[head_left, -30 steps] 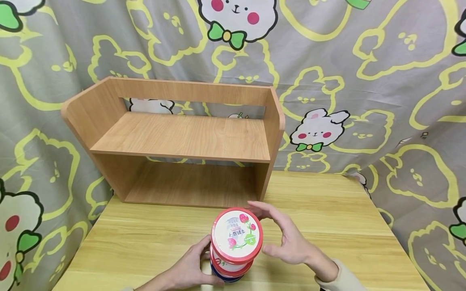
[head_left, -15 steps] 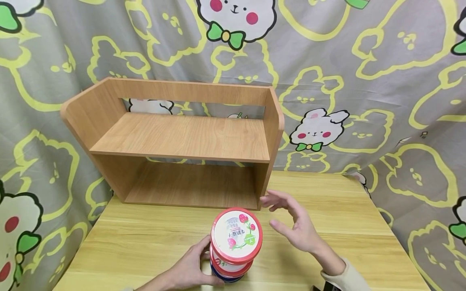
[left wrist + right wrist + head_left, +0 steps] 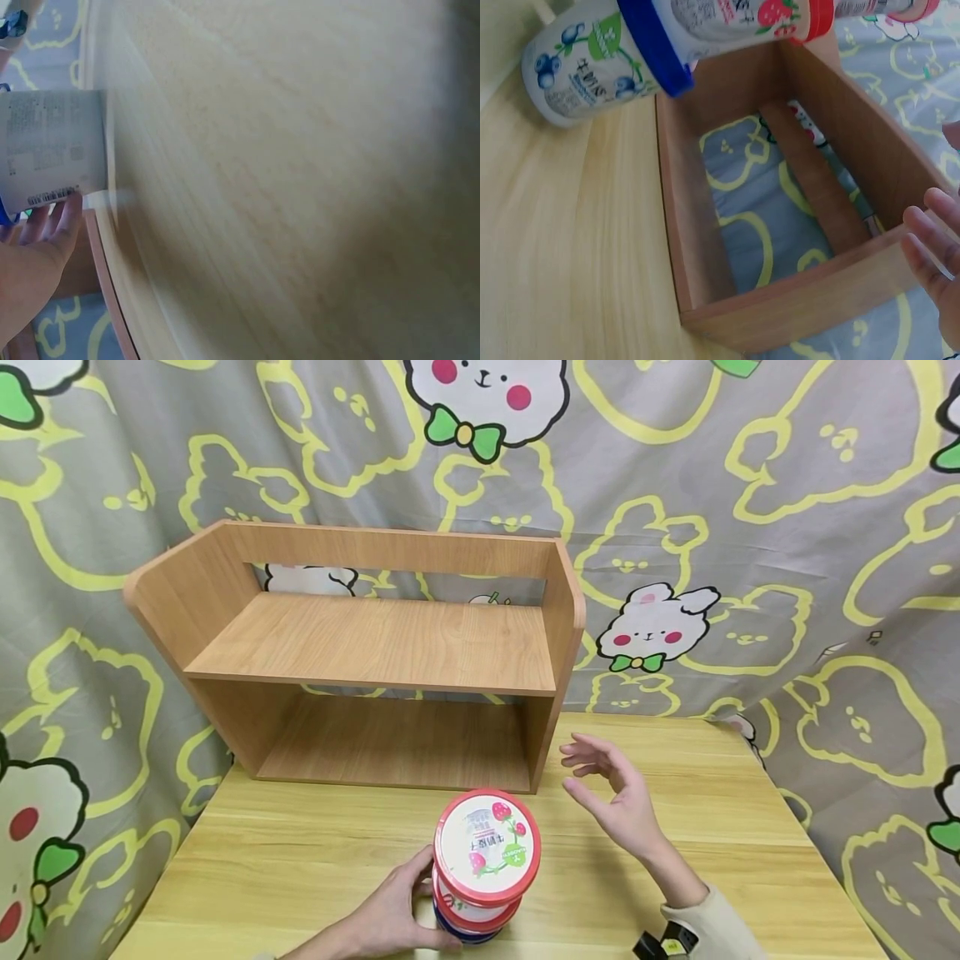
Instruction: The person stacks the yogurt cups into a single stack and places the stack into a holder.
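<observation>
Evidently, the two hands differ in posture. The left hand [image 3: 393,910] is curled part-way in at the left side of an upright stack of three tubs [image 3: 486,866], fingers round the far side and thumb along the near side, gripping the lowest tub [image 3: 592,67]; in the left wrist view its fingertips touch that tub's wall just beside a printed barcode [image 3: 52,196]. The right hand [image 3: 628,810] is apart from the stack, to its right and slightly beyond it, with fingers loosely bent, thumb spread away from them, and nothing in its grasp. Below this hand, to the right of the stack, are a pale sleeve [image 3: 716,922] and a black device [image 3: 666,943] at the wrist. Within the stack, the lowest tub has a blue lid and printed blueberries and stands on the wood-grain surface [image 3: 720,827]; a red-lidded middle tub [image 3: 739,22] rests on it, and the top tub [image 3: 491,831] shows a red-rimmed white lid with strawberries. Beyond the stack and mostly to its left stands a two-level wooden shelf unit [image 3: 375,639]. Farthest from the stack hangs grey cloth [image 3: 780,560], patterned with yellow bear outlines and white rabbits wearing green bows
</observation>
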`<state>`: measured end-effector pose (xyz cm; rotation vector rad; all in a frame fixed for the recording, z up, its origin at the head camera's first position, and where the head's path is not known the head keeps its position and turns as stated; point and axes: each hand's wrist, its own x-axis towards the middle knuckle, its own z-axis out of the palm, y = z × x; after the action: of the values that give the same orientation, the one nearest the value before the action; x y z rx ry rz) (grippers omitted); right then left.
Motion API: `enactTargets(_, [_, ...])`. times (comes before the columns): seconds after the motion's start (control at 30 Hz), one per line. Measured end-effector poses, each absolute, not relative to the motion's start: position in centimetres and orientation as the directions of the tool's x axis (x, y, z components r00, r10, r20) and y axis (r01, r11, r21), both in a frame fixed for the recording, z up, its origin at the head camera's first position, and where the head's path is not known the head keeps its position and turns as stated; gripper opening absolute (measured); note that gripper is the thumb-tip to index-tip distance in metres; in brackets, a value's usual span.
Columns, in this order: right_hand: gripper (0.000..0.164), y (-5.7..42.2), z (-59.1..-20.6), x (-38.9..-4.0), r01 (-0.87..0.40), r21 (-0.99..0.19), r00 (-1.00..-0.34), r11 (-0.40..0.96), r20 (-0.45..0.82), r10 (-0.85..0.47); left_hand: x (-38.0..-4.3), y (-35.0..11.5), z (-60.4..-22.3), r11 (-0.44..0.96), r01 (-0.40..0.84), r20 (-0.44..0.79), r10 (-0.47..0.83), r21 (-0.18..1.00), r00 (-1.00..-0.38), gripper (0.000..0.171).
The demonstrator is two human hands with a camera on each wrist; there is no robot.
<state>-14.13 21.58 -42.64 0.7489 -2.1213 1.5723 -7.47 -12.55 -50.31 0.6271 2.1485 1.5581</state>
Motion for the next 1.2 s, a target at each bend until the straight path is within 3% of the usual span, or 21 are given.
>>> enactTargets(0.8, [0.037, 20.4, -45.1, -18.7, -0.504, -0.832, -0.853, 0.231, 0.521, 0.016, -7.4, -12.6, -50.4, 0.272, 0.15, -0.036, 0.577, 0.951, -0.816, 0.1])
enactTargets(1.2, [0.04, 19.7, -45.7, -20.1, -0.493, -0.843, -0.859, 0.216, 0.511, 0.034, -7.5, -12.5, -50.6, 0.292, 0.176, -0.027, 0.579, 0.94, -0.815, 0.105])
